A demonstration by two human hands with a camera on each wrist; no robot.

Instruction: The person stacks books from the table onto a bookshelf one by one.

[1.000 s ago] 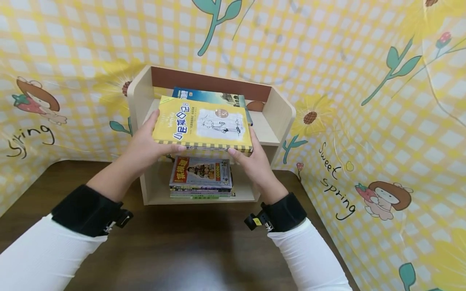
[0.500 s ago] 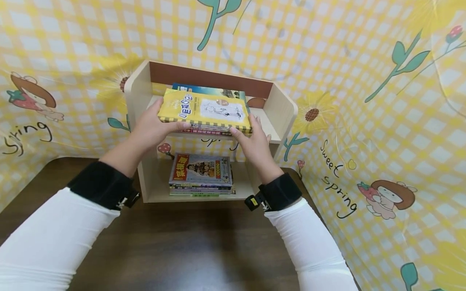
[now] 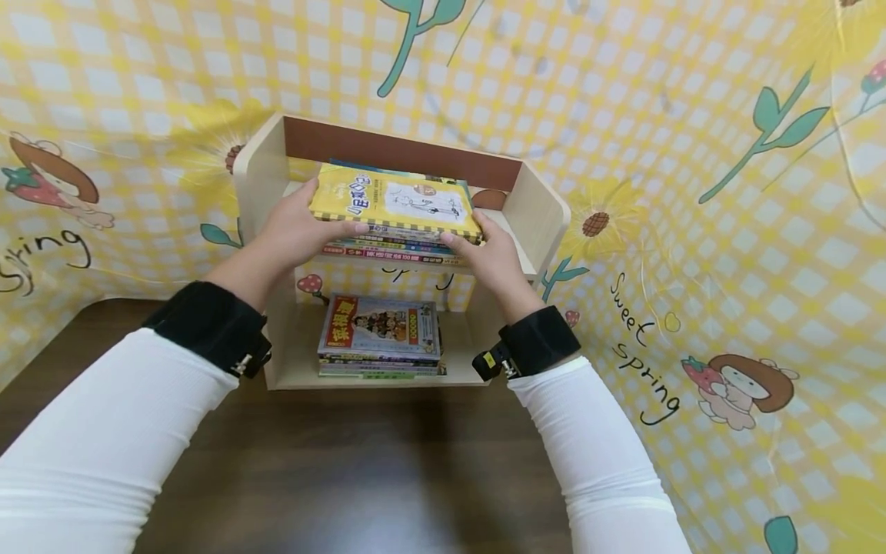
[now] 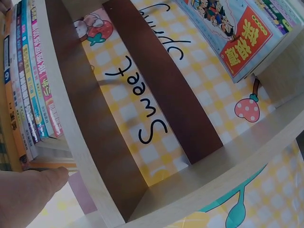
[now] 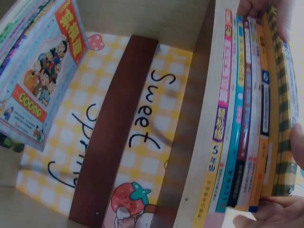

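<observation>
A yellow comic book (image 3: pixel 394 200) with a checkered spine lies flat on top of a stack of books (image 3: pixel 394 252) on the upper shelf. My left hand (image 3: pixel 294 223) grips its left end, thumb along the front edge. At the other end my right hand (image 3: pixel 487 250) holds it the same way. Seen from the right wrist, the book's checkered spine (image 5: pixel 286 123) rests against or very near the stacked spines (image 5: pixel 242 118); whether a gap remains I cannot tell. In the left wrist view my left hand (image 4: pixel 28 192) shows only in part beside the stack.
The small wooden bookshelf (image 3: pixel 543 219) stands against a wall with yellow-checked covering (image 3: pixel 678 154). A second stack of books (image 3: pixel 381 327) lies on its lower shelf. A dark brown tabletop (image 3: pixel 360 462) extends in front, and raised side panels flank the upper shelf.
Both hands have moved forward with the yellow book, from in front of the upper shelf to over its stack. More of the stack's spines now show below the book.
</observation>
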